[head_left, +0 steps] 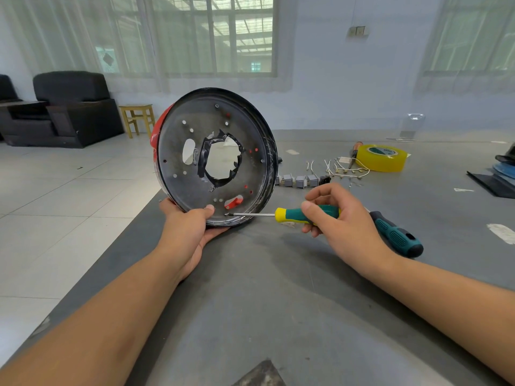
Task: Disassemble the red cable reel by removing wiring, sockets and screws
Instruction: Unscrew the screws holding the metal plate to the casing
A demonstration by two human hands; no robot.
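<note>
Grey worktop (278, 302) meets pale tiled floor (55, 204), curtained windows (195, 37) behind.

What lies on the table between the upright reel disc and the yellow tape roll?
In the head view, between the reel disc and the tape roll sit a row of grey socket blocks and loose white wires on the grey table.

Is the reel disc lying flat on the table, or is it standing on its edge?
Standing on its edge. The reel disc faces the camera; the left hand holds its lower rim against the table.
</note>
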